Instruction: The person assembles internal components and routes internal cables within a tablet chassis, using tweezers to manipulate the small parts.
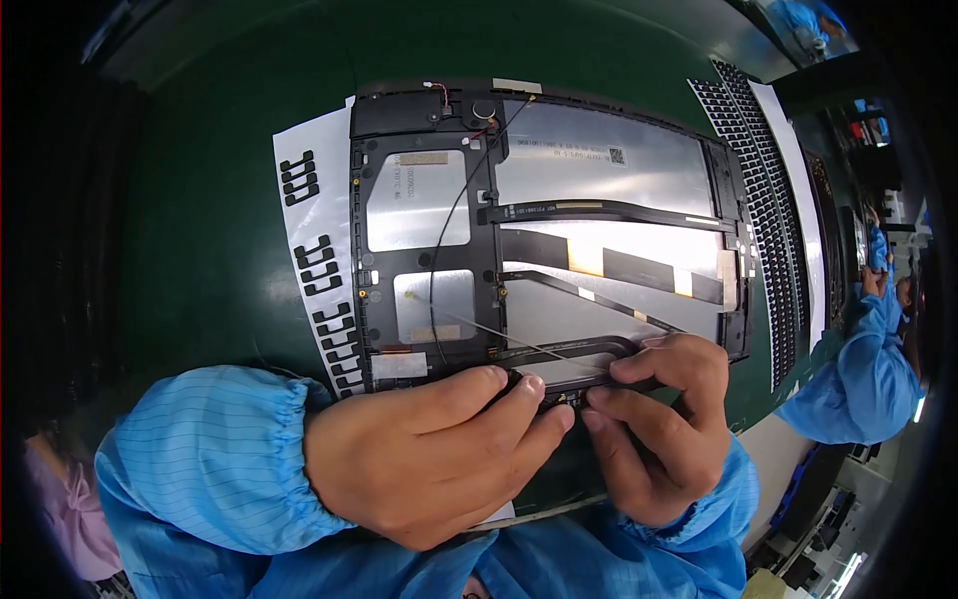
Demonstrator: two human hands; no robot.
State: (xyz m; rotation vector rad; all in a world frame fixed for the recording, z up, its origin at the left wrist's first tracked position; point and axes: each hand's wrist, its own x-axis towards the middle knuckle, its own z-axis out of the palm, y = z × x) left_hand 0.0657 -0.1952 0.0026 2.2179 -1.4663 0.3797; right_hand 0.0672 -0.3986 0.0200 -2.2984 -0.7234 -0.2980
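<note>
A tablet's open housing (484,250) lies on the green table, its black frame and silver metal plates facing up. My left hand (429,449) is at the near edge of the housing, fingers bent and close together; a dark bit shows by the fingertips, too hidden to name. To its right, my right hand (664,429) has thumb and fingers pinched at the same edge. From its fingertips a thin grey cable (519,339) slants up left over the frame, its small end above a silver plate. Black flat flex cables (599,211) cross the housing.
White sheets (299,225) with black die-cut pieces lie under the left side. At right stand long strips (753,190) of small black parts. A thin black wire (454,205) curves over the frame. Another person in a blue sleeve (848,389) sits at far right.
</note>
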